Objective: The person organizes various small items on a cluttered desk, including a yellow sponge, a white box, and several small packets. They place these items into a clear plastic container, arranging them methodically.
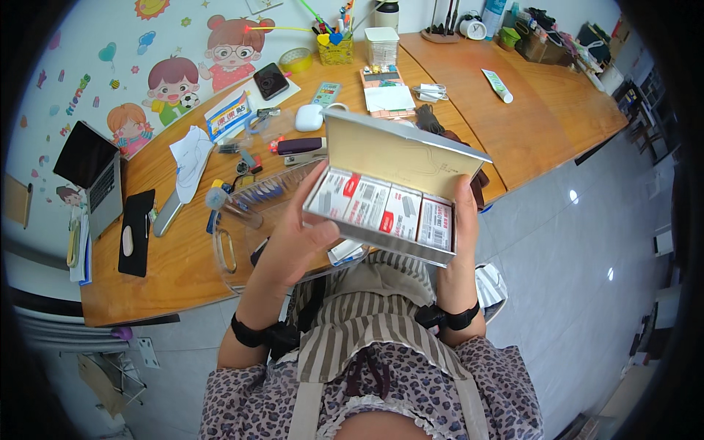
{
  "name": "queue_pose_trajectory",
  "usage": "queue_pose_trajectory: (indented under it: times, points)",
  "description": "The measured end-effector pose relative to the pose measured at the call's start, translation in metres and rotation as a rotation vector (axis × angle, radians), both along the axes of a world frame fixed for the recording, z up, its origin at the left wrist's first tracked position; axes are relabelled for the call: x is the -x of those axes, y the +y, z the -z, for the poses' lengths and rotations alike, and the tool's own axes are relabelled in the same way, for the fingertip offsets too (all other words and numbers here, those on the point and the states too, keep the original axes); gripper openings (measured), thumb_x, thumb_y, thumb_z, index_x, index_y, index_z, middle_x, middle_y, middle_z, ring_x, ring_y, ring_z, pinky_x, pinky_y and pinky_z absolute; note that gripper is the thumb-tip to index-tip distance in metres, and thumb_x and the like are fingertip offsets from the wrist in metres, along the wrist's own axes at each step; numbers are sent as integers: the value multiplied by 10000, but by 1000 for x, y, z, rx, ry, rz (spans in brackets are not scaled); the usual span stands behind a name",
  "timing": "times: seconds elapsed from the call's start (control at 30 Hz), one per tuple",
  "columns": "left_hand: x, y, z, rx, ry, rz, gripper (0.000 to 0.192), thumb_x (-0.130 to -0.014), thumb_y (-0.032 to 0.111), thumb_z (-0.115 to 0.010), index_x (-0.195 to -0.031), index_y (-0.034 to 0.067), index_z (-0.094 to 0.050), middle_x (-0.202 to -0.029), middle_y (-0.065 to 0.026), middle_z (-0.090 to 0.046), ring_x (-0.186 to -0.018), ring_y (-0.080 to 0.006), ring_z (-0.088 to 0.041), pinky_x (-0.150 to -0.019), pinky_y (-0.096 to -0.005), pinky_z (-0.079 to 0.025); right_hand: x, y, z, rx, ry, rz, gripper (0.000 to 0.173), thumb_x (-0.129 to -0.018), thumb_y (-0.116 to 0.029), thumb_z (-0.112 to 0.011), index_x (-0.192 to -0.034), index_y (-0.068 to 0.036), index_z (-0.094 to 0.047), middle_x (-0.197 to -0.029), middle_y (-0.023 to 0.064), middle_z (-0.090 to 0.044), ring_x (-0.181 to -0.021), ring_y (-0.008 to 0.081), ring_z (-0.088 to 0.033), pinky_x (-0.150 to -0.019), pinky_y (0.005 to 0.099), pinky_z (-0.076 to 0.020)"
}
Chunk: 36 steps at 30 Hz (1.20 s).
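Both hands hold up a shallow silver-grey box (385,237) above the desk's front edge. Its lid (390,151) is raised and shows a tan inner face. Packed side by side inside are several small red-and-white cardboard packs (400,213) printed with pictures of staples. My left hand (300,228) grips the left end, thumb along the front wall. My right hand (466,217) clasps the right end, its thumb up beside the lid. Beneath the box lies a clear plastic tray (225,269), partly hidden, with small items in it. Behind it is a dark purple stapler (301,146).
A laptop (104,181), a black mat (144,212) and a paper cutout (190,159) lie to the left. Farther back are a phone (271,81), yellow tape (296,59), a pen holder (335,50) and a white case (309,117). A tube (498,86) rests on the right.
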<state>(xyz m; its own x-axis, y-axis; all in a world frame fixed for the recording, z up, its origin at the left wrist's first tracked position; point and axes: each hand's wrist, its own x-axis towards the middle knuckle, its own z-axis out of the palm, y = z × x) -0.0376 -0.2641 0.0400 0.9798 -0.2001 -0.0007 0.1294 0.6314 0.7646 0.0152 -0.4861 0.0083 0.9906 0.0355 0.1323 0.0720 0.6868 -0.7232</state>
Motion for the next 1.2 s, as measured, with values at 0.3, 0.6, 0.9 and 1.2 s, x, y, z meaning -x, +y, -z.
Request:
queue_pose_trajectory:
  times: [0.3,0.6,0.9,1.2]
  points:
    - [4,13,12,-137,-21,-179,974,-692,239,-902,-1466,25,-351,-1403,-110,-470,-1296,-227,-480,-1080,-373,-420,-15,-5,0,-97,-495,-457,720,-931,-656,-467,-1260,-25,-578,-1426,316,-418,-1329,452,-440,-1053,569,-409]
    - [6,27,10,114,12,-42,784,-947,398,-634,-1528,70,-221,-1421,-172,-466,-1307,-345,-499,-1025,-532,-481,-13,2,-5,64,-300,-444,243,-830,-242,-680,-918,-35,-588,-1375,255,-457,-1335,408,-437,-1067,511,-405]
    - [4,31,-17,-61,2,-300,567,-961,63,-498,-1492,17,-303,-1350,-212,-536,-1166,-392,-609,-967,-531,-526,-27,18,-36,456,-391,-458,324,-661,-27,-636,-984,-40,-649,-1439,166,-448,-1343,265,-407,-1094,386,-305]
    - [0,39,-34,30,-61,-502,413,-963,70,-554,-1349,-30,-448,-1302,-167,-559,-1202,-283,-587,-1045,-422,-484,-29,67,-68,605,-279,-390,621,-874,-72,-733,-1429,10,-465,-1348,134,-557,-1205,184,-557,-1001,314,-468]
